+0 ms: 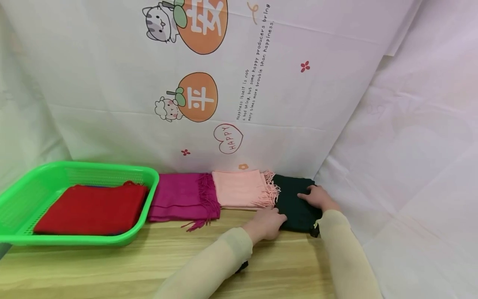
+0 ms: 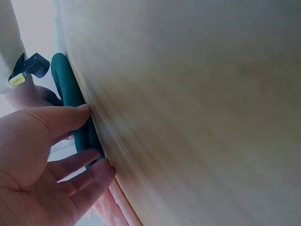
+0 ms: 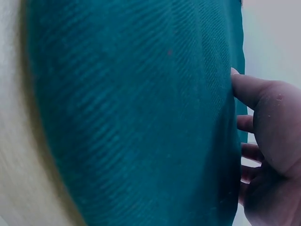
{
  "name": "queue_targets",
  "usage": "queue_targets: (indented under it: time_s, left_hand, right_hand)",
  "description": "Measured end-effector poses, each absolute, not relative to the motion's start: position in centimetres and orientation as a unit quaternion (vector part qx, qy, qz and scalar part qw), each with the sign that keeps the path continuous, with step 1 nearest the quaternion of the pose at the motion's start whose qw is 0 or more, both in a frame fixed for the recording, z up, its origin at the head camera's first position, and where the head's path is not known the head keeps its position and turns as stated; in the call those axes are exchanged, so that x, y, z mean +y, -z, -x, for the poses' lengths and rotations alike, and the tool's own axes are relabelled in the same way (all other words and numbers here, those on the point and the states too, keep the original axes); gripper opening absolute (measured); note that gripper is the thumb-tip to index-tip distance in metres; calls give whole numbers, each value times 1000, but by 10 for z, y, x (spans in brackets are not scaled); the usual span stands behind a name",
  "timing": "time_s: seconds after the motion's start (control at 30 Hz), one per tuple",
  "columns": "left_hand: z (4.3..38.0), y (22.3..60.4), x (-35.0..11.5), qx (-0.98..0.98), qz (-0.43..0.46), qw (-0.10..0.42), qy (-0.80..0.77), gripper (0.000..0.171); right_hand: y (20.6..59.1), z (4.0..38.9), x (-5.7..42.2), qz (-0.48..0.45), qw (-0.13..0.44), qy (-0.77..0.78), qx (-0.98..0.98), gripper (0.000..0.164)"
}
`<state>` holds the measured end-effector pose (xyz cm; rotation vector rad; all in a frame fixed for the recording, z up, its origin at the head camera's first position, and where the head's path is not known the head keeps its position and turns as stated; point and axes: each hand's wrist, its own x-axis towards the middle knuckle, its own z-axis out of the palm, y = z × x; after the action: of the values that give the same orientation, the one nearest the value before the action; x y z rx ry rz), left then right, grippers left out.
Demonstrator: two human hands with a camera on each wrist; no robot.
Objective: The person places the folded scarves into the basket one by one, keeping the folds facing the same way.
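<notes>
A folded dark green scarf (image 1: 295, 203) lies flat at the right end of a row against the white backdrop. My left hand (image 1: 266, 224) touches its near left corner; in the left wrist view, the thumb and fairly straight fingers (image 2: 96, 176) rest along the scarf's edge. On the scarf's right side, my right hand (image 1: 319, 198) lies with its thumb over the edge. In the right wrist view the green cloth (image 3: 141, 117) fills most of the picture, and the fingers (image 3: 251, 151) touch its border, their tips partly hidden.
To the left lie a folded pink scarf (image 1: 239, 189) with fringe and a folded magenta scarf (image 1: 179, 195). A green plastic basket (image 1: 147, 216) at the far left holds a folded red scarf (image 1: 93, 207). All stand on a wooden table (image 1: 168, 265), with white cloth (image 1: 422, 158) at the right.
</notes>
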<state>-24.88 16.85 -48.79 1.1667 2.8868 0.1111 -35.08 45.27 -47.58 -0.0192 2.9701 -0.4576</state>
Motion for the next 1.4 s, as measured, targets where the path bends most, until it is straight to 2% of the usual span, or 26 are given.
queue_targets:
  time_s: [0.2, 0.53, 0.9, 1.0, 1.2, 1.3, 1.4]
  left_hand:
    - [252, 490, 169, 928, -374, -1, -5, 23]
    - [249, 480, 166, 921, -390, 8, 24, 19]
    - [236, 469, 163, 920, -390, 23, 37, 24]
    - [234, 468, 162, 915, -400, 5, 50, 24]
    - [233, 471, 160, 896, -439, -39, 59, 38]
    - [234, 473, 160, 897, -439, -28, 49, 44]
    - [236, 476, 162, 898, -436, -21, 50, 42]
  right_hand:
    - [478, 347, 445, -1, 54, 130, 990, 80]
    - [471, 347, 439, 9, 64, 122, 990, 70]
    - [463, 343, 438, 42, 104, 87, 990, 64]
    - [459, 342, 438, 36, 110, 87, 989, 67]
    - [467, 349, 443, 24, 79, 130, 988, 79]
    - [470, 351, 445, 29, 57, 149, 987, 73]
    - [474, 353, 448, 30, 38, 172, 984, 66]
